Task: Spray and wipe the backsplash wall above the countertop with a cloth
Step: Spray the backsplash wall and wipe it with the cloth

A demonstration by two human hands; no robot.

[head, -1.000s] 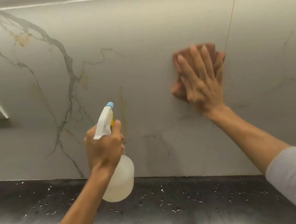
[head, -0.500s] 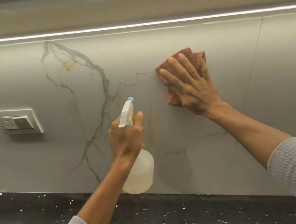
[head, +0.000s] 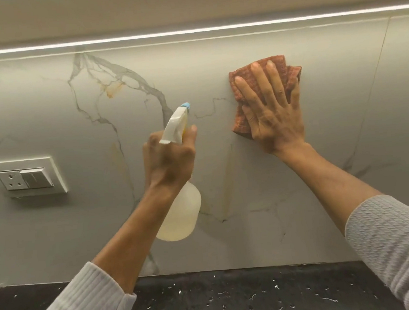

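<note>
right now the right hand (head: 274, 120) presses a folded cloth (head: 266, 84) flat on the wall (head: 214, 59), upper right of frame; left hand (head: 167, 158) grips the spray bottle (head: 179, 214), nozzle aimed left of the cloth.

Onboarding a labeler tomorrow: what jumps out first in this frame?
The right hand pressed flat on a reddish-brown cloth against the marble-veined backsplash, upper right of centre. Just left of it, the left hand grips a translucent spray bottle, its blue nozzle tip aimed at the wall. A white socket-and-switch plate sits far left, with a light strip glowing across the top.
</note>
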